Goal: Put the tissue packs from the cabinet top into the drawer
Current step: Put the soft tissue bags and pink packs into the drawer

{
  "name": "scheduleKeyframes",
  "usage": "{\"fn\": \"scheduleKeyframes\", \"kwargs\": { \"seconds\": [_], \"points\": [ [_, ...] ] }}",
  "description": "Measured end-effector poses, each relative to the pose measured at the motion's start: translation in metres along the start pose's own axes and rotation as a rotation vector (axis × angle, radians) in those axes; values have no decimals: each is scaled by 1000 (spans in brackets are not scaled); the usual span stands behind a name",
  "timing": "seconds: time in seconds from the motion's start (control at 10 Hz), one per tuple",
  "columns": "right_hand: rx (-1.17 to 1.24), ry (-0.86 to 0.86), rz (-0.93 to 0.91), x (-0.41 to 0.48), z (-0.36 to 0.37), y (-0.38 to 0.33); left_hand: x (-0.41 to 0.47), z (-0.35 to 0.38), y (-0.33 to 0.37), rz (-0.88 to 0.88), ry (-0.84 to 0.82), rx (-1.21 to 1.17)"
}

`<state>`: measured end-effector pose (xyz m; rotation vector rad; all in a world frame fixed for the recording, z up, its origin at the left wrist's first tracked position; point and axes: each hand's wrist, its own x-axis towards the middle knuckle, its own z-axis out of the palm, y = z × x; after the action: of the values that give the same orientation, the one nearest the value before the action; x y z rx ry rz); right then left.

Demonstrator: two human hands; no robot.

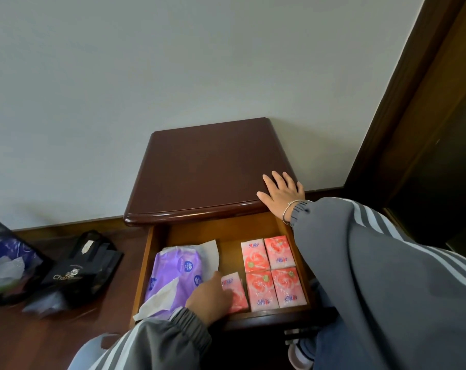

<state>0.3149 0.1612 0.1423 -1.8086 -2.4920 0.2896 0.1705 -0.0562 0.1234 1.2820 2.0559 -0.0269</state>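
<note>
The dark wooden cabinet top [208, 169] carries no packs. Below it the drawer [228, 231] stands pulled out. Inside, several small pink tissue packs [273, 271] lie in a neat block at the right. A large purple tissue pack [177, 273] with white tissues sticking out fills the left side. My left hand [209, 299] is down in the drawer, fingers on one more pink pack [236, 292] lying between the purple pack and the block. My right hand [281, 194] rests flat, fingers spread, on the cabinet top's front right corner.
The cabinet stands against a white wall. A dark door frame [413, 116] rises at the right. On the wooden floor to the left sit a black paper bag [77, 273] and a mesh waste bin [4, 257] with crumpled tissue. My knees are close to the drawer front.
</note>
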Motion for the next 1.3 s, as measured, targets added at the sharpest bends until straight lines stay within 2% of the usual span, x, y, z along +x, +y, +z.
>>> {"fn": "scheduleKeyframes", "kwargs": {
  "seconds": [0.2, 0.4, 0.5, 0.6, 0.7, 0.8, 0.9, 1.0, 1.1, 1.3],
  "points": [
    [-7, 5, -2, 2, 2, 2, 6, 8, 2, 62, 29, -19],
    [-10, 11, -3, 2, 3, 2, 3, 11, 0, 57, 23, -196],
    [22, -38, 0, 2, -1, 3, -6, 5, -1, 121, 65, -150],
    [121, -156, -35, -7, -17, 4, -26, -8, -11, 332, 151, -84],
    [110, -178, -186, -45, -32, 6, -43, -29, -38, 541, 177, 53],
    [11, -266, -449, -111, -28, 13, -48, -34, -74, 587, 198, 412],
    [-159, -363, -586, -166, -10, 27, -45, -34, -96, 548, 308, 550],
    [-289, -308, -550, -186, 3, 36, -49, -46, -93, 571, 408, 639],
    [-294, -205, -478, -187, 2, 38, -50, -49, -90, 596, 463, 722],
    [-286, -40, -365, -166, -3, 41, -33, -51, -90, 542, 605, 682]
  ]
}}
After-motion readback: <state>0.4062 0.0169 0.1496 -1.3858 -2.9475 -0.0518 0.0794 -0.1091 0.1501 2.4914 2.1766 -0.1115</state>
